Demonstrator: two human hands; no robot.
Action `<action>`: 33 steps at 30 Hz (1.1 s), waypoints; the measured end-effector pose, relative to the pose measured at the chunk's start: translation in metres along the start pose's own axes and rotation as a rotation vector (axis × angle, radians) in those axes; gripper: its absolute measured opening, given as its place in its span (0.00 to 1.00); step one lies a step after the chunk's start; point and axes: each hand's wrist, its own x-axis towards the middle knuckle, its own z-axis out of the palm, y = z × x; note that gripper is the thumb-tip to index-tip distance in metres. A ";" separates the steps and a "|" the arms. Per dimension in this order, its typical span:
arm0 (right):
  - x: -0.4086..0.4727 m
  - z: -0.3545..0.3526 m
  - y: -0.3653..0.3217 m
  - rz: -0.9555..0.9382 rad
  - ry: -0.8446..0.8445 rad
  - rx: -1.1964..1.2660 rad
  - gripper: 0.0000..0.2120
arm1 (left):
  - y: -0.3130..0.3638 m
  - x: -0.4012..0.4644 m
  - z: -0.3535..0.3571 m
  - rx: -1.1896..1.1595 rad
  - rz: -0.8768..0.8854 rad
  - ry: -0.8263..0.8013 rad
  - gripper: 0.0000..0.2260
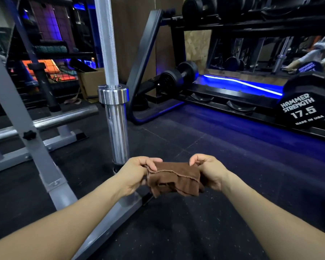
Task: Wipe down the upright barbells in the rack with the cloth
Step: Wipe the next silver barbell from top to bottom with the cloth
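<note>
Pinching a brown cloth [174, 177] from both ends, the person holds it low over the dark speckled rubber floor [223, 194]. The left hand [137, 173] grips the cloth's left edge with thumb pressed down on top and fingers curled underneath; the right hand [207, 170] does the same at the right edge, thumb tip on the upper corner. Between the two thumbs the fabric is folded into a soft, thick rectangle — a pale stitched hem runs across it in a wavy line, and loose layers sag below.

Just beyond the left fingers stands an upright barbell [112, 72]. Its upper shaft is matt silver with fine knurling; below a broad polished collar the smooth chrome sleeve drops to a base near the left knuckles, not touching them. Left of that hand, the grey painted square-tube rack frame [36, 147] slants up, with round steel pegs jutting sideways.

Well beyond the right fingers, a black rubber dumbbell [304, 107] marked "HAMMER STRENGTH 17.5" rests on a low black dumbbell rack [233, 107] — a blue light strip glows behind it.
</note>
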 end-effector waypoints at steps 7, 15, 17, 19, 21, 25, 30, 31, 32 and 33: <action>-0.003 0.020 -0.010 0.165 -0.199 -0.084 0.17 | 0.015 -0.013 -0.023 0.044 0.112 -0.015 0.26; 0.013 0.064 -0.012 -0.123 -0.185 -0.228 0.12 | 0.026 -0.038 -0.055 0.440 0.087 0.088 0.27; 0.013 0.083 -0.016 -0.190 -0.207 -0.236 0.11 | 0.033 -0.045 -0.070 0.511 0.113 0.184 0.21; 0.013 0.107 -0.022 -0.269 -0.202 -0.212 0.11 | 0.046 -0.052 -0.085 0.501 0.171 0.324 0.17; 0.017 0.132 -0.033 -0.352 -0.171 -0.159 0.13 | 0.059 -0.055 -0.097 0.507 0.270 0.494 0.17; 0.031 0.171 -0.057 -0.414 -0.027 -0.140 0.15 | 0.087 -0.048 -0.101 0.562 0.486 0.782 0.17; 0.045 0.182 -0.071 -0.457 0.118 -0.093 0.12 | 0.097 -0.009 -0.073 0.497 0.609 1.026 0.14; 0.045 0.181 -0.070 -0.460 0.124 -0.103 0.12 | 0.091 -0.003 -0.067 0.459 0.586 1.038 0.09; 0.044 0.180 -0.070 -0.469 0.117 -0.111 0.12 | 0.085 0.002 -0.062 0.409 0.570 1.016 0.07; 0.044 0.179 -0.071 -0.478 0.092 -0.108 0.12 | 0.080 0.005 -0.057 0.366 0.561 0.958 0.10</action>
